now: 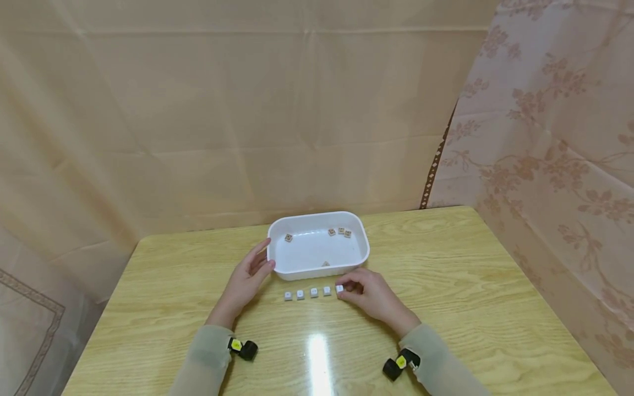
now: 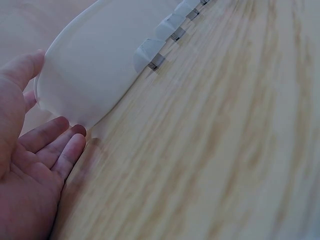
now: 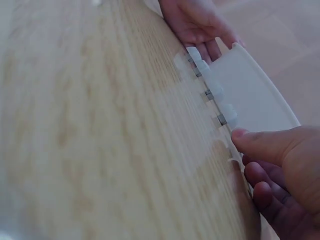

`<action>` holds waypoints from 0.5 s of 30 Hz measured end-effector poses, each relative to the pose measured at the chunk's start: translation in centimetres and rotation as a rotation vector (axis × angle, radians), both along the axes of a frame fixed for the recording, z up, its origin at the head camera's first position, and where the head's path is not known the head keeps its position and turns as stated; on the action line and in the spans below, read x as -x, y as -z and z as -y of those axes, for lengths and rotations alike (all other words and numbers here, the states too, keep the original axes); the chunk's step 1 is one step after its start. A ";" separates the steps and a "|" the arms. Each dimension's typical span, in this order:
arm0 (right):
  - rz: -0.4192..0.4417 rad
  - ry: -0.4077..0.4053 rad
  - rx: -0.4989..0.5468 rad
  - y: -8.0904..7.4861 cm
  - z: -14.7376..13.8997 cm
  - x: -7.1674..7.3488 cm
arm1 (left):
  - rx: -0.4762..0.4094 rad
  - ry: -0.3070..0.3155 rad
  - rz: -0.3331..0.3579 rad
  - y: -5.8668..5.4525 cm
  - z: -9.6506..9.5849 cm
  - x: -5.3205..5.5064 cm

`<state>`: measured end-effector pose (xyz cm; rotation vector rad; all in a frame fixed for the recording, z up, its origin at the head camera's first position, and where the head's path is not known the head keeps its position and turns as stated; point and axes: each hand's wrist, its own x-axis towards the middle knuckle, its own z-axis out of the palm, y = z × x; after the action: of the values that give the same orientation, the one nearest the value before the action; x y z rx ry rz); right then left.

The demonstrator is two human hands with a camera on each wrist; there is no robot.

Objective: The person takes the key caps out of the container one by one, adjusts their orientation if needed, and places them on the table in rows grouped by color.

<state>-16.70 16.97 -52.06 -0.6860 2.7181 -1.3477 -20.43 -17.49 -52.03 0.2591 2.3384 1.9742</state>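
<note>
Several small white keycaps with grey undersides stand in a row on the table, before a white tray. At the row's right end my right hand pinches a white keycap between thumb and fingers. In the right wrist view the fingers mostly hide it. My left hand is at the tray's left end, its relaxed fingers touching the wall and rim. In the left wrist view the lower fingers rest loosely by the tray's base. Several tan keycaps lie inside the tray.
The wood-grain table meets a beige curtain behind the tray. A flowered cloth hangs on the right. Each wrist carries a small black camera. Light glares on the tabletop at the front.
</note>
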 end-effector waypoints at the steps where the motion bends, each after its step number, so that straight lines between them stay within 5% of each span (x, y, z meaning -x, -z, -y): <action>1: -0.003 0.000 0.001 0.0 0.0 0.0 | -0.001 0.001 -0.002 0.0 0.0 0.0; 15: -0.006 0.007 -0.009 0.1 0.0 0.0 | 0.025 0.009 0.008 0.1 0.2 0.1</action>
<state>-16.67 16.97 -52.19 -0.6810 2.7322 -1.3368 -20.55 -17.73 -52.18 0.2592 2.3513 1.9377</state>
